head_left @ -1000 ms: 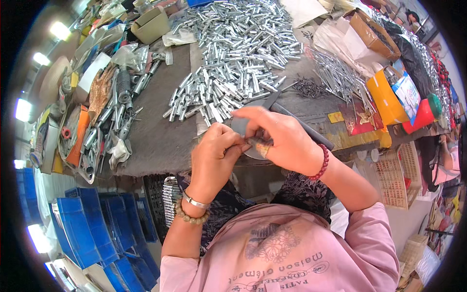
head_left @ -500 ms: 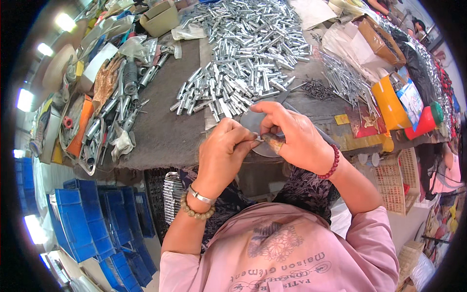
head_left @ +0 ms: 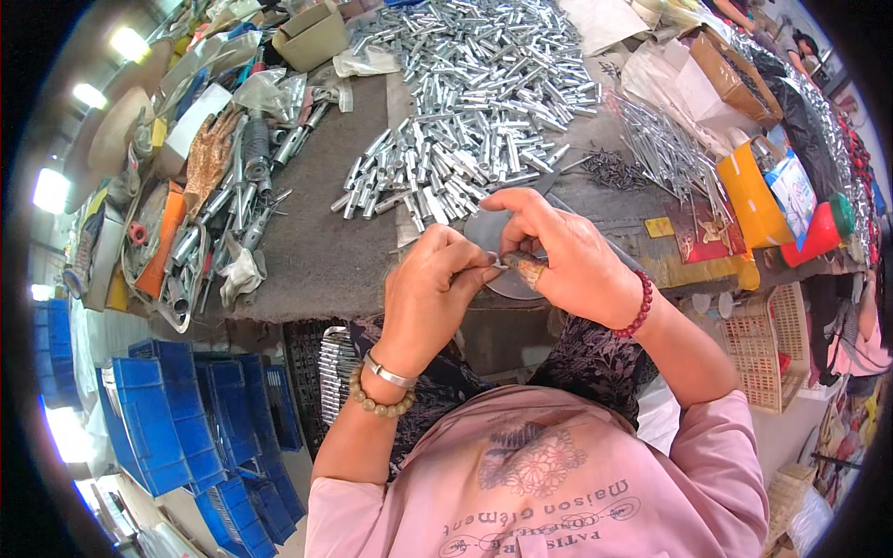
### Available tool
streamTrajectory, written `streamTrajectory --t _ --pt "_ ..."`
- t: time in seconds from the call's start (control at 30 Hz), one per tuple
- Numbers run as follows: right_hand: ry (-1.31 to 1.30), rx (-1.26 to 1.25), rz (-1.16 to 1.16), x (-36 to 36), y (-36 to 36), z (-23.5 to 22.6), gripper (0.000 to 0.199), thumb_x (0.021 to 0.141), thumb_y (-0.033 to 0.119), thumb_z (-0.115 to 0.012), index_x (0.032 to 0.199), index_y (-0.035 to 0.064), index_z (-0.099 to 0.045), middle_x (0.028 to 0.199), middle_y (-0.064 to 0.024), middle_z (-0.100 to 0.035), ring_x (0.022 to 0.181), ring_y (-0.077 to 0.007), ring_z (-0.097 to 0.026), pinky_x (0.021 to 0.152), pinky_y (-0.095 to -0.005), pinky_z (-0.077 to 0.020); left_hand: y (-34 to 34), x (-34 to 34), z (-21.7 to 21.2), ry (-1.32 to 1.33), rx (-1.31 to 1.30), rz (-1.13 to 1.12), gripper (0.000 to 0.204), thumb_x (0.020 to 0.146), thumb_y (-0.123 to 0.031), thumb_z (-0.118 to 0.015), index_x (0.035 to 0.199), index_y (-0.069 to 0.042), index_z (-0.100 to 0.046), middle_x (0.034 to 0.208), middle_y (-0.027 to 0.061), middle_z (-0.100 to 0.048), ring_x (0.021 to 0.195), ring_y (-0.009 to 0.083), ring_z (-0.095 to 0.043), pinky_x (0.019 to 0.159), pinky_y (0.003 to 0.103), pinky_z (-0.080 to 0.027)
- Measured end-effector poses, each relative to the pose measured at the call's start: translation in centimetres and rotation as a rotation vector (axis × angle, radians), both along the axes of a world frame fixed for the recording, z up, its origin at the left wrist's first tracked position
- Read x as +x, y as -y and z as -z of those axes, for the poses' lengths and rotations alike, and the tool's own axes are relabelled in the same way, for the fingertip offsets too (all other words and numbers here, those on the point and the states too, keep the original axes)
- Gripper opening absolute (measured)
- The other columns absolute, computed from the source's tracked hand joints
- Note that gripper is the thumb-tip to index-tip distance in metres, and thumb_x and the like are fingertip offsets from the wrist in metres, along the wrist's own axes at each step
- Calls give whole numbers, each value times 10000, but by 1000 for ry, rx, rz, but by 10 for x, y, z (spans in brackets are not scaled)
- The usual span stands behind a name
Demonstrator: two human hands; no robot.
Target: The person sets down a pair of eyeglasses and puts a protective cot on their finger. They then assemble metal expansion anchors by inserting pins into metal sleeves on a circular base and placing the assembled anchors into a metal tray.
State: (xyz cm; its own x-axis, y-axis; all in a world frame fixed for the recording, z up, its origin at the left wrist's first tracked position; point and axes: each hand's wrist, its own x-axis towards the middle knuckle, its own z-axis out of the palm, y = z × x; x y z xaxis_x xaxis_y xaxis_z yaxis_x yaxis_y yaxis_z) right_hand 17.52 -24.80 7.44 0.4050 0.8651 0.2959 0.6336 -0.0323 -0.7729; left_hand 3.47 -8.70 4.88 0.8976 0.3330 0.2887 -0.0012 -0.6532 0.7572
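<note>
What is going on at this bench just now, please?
A person in a pink shirt has both hands close together at the bench's front edge. The left hand pinches a small piece, too small to identify; the right hand's fingertips are right beside it. Beyond them, a large heap of silvery metal parts lies on the bench.

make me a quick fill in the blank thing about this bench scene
1. The dark red beaded bracelet circles the person's ____ wrist.
2. The bare left hand is nearer than the bare right hand to the stacked ____ plastic bins.
3. The red rounded container has a ____ cap.

Missing words: right; blue; green
</note>
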Motion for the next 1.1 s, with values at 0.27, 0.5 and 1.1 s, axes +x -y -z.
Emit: streamTrajectory --t 0.27,0.5,1.1 --pt "294 45 -5 -4 -4 -10 535 844 -63 -632 1355 61 -539 929 -167 -692 924 -384 -693 819 -490 -542 -2 2 -3 53 27 -5 144 830 -55 -847 895 -55 -719 889 71 -625 799 254 -647 692 362 -518" --pt "627 -33 56 -24 -3 -12 382 921 106 -622 1299 68 -577 884 -79 -640 890 -284 -670 811 -427 -541 2 0 5 59 120 -50 197 841 -146 -866 923 -72 -702 900 94 -622 795 313 -661 675 394 -525" --pt "550 -66 295 2 46 -23 464 782 94 -784 1238 79 -696 1006 -108 -655 971 -326 -659 880 -449 -546 2 1 -10 -40 -66 -18 132 860 -94 -859 936 -28 -774 912 46 -650 813 165 -637 728 298 -511"
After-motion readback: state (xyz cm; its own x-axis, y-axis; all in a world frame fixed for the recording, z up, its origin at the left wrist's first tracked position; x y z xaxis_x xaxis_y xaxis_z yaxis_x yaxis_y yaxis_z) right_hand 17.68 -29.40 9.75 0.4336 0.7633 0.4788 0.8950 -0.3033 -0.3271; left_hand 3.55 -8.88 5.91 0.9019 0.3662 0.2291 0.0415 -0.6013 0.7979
